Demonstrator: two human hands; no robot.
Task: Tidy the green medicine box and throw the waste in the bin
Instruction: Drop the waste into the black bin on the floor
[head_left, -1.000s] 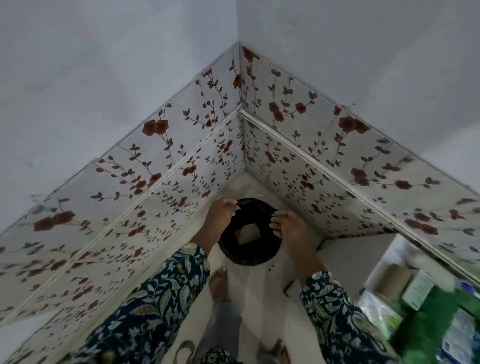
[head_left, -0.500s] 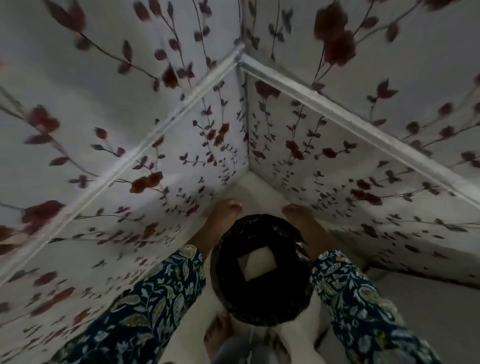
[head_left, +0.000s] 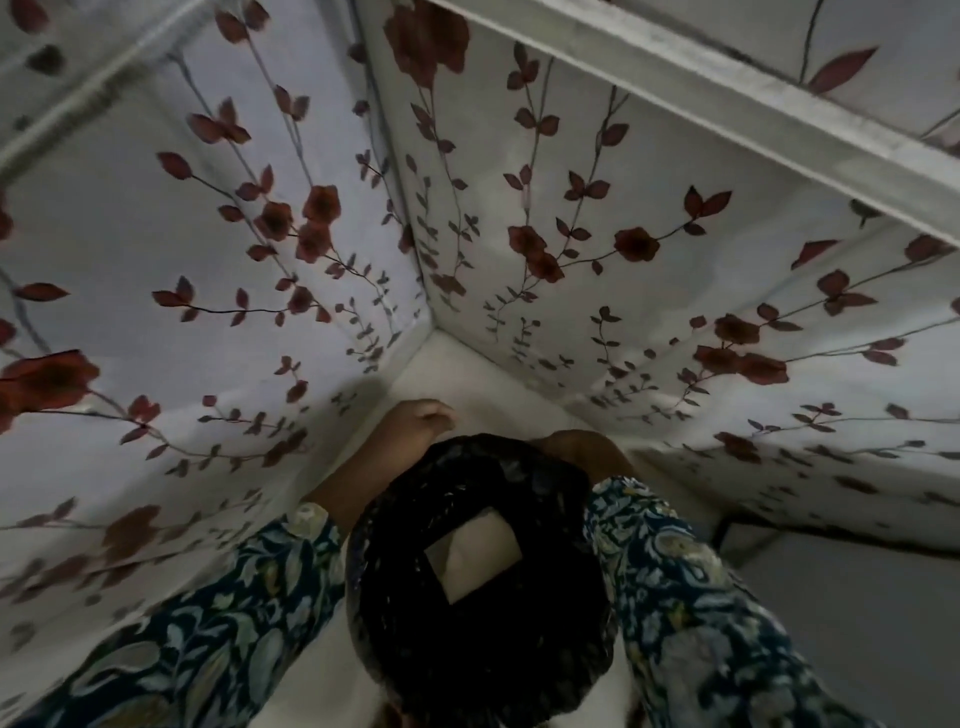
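Note:
A round bin (head_left: 395, 597) lined with a black bag fills the lower middle of the view, in the corner of the floor. A beige square piece of waste (head_left: 475, 558) lies inside it. My left hand (head_left: 415, 421) is curled at the bin's far left rim. At the far right rim, my right hand (head_left: 576, 449) holds on, its fingertips hidden behind the rim. Both forearms in blue floral sleeves run along the bin's sides. The green medicine box is out of view.
Two walls with red flower tiles (head_left: 623, 244) meet in a corner just beyond the bin. A white ledge (head_left: 701, 98) crosses the right wall above. Pale floor (head_left: 467, 374) shows between the bin and the corner.
The view has dropped much closer to the bin and corner. My hands have gone from the near rim to the far sides. The green box at lower right has left the view.

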